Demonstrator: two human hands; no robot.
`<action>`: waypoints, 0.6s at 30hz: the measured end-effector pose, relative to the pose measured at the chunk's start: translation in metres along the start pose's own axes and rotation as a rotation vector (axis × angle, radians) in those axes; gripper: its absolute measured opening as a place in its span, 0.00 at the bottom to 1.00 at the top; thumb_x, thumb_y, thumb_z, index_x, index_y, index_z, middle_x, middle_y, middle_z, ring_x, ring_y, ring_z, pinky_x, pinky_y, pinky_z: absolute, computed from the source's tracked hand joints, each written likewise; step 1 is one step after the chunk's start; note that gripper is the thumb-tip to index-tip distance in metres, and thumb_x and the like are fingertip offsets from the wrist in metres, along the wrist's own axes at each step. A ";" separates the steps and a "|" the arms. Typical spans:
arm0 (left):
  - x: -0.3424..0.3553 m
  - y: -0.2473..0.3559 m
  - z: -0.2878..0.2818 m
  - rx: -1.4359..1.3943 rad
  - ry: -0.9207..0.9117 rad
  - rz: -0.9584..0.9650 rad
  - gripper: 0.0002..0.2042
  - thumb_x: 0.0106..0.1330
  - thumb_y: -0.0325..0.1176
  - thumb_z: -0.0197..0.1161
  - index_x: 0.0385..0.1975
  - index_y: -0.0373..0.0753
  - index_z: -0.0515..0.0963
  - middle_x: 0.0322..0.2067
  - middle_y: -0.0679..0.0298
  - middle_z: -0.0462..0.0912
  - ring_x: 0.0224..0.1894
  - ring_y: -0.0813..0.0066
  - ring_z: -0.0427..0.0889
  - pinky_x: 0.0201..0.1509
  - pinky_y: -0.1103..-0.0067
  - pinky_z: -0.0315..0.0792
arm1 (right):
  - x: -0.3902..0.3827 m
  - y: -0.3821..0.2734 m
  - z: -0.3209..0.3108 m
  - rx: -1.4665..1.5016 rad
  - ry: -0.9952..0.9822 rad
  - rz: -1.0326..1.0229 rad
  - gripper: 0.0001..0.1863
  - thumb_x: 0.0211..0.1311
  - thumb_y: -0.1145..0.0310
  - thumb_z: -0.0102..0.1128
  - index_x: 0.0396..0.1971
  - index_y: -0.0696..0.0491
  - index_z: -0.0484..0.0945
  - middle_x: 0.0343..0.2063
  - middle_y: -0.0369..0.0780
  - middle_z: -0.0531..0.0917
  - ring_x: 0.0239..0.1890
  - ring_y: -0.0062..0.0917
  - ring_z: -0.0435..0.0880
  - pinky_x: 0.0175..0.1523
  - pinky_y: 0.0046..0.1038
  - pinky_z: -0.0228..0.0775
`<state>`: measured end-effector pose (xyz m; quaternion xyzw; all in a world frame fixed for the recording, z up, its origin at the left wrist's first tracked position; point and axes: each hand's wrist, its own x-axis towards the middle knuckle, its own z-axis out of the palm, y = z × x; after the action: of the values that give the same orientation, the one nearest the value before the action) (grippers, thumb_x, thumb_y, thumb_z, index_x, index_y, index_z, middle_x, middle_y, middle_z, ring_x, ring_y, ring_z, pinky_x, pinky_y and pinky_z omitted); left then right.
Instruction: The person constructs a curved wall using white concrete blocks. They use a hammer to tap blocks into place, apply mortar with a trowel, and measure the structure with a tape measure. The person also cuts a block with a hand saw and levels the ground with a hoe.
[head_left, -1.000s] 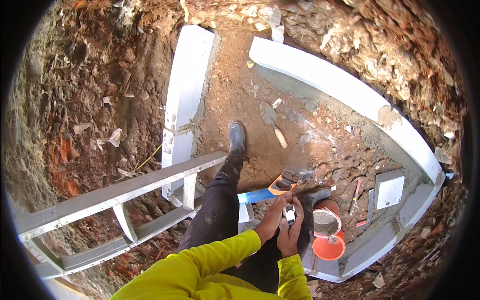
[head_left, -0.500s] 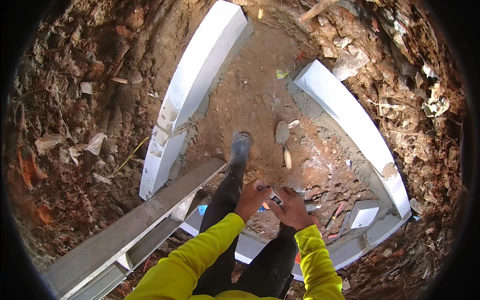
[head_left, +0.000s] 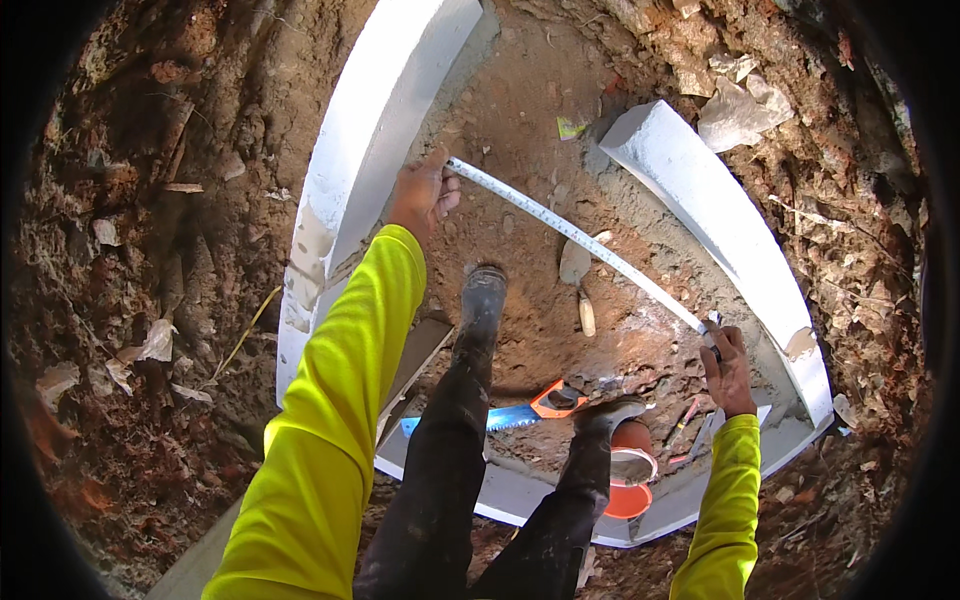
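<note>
A white tape measure [head_left: 575, 232] stretches slantwise between my hands, above the dirt floor. My left hand [head_left: 425, 195] pinches the tape's free end beside the inner face of the left white block wall [head_left: 375, 130]. At the other end my right hand [head_left: 728, 365] grips the tape's case, mostly hidden by the fingers, near the right white block wall [head_left: 710, 215]. Below the blade a trowel [head_left: 575, 262] with a wooden handle lies on the dirt. My boots stand to either side of the handsaw's orange handle [head_left: 558, 399].
Beside my right boot are an orange bucket [head_left: 632, 452] and red-handled tools [head_left: 684, 420]. A grey channel-shaped beam [head_left: 412, 365] leans at the left, partly behind my arm. Low blocks [head_left: 505, 492] run along the near side. Rough earth banks [head_left: 150, 250] rise all around.
My hands, together at the middle before, have moved apart, drawing the tape out. The left went forward and left, the right to the right. The handsaw and bucket now show more fully.
</note>
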<state>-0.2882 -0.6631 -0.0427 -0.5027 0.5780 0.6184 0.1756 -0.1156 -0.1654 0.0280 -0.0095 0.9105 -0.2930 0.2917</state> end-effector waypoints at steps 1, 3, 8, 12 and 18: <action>0.000 0.002 0.013 -0.017 -0.014 -0.004 0.11 0.72 0.41 0.59 0.35 0.40 0.75 0.27 0.69 0.75 0.27 0.80 0.76 0.28 0.81 0.76 | 0.005 -0.004 -0.002 0.021 0.007 0.025 0.22 0.61 0.75 0.58 0.57 0.53 0.75 0.38 0.44 0.73 0.38 0.37 0.76 0.44 0.35 0.71; 0.004 0.003 0.032 -0.164 -0.045 0.025 0.10 0.72 0.40 0.59 0.37 0.39 0.76 0.27 0.69 0.75 0.28 0.80 0.76 0.29 0.81 0.76 | 0.024 -0.019 0.000 0.070 0.031 0.063 0.21 0.61 0.75 0.57 0.56 0.54 0.75 0.37 0.44 0.73 0.37 0.37 0.75 0.44 0.34 0.70; 0.019 -0.011 0.065 -0.138 -0.226 0.046 0.12 0.74 0.35 0.56 0.49 0.35 0.76 0.31 0.66 0.77 0.31 0.80 0.78 0.32 0.81 0.76 | 0.050 -0.011 0.024 0.039 0.125 -0.013 0.21 0.63 0.76 0.57 0.57 0.55 0.75 0.38 0.44 0.72 0.39 0.37 0.75 0.47 0.32 0.69; 0.040 -0.002 0.079 0.020 -0.035 0.075 0.10 0.74 0.33 0.55 0.45 0.35 0.77 0.31 0.64 0.79 0.30 0.79 0.80 0.30 0.82 0.76 | 0.036 0.008 0.029 -0.005 0.231 0.032 0.23 0.63 0.77 0.57 0.59 0.53 0.73 0.43 0.45 0.73 0.42 0.37 0.75 0.50 0.32 0.69; 0.100 0.024 0.064 0.100 0.040 0.136 0.09 0.74 0.33 0.55 0.44 0.35 0.77 0.29 0.64 0.81 0.27 0.78 0.81 0.27 0.83 0.76 | -0.051 0.100 0.039 -0.238 0.239 0.359 0.23 0.67 0.67 0.55 0.62 0.54 0.72 0.45 0.50 0.73 0.48 0.44 0.73 0.56 0.39 0.66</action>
<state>-0.3773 -0.6490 -0.1230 -0.4650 0.6443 0.5892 0.1465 -0.0369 -0.0937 -0.0253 0.1526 0.9538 -0.1260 0.2262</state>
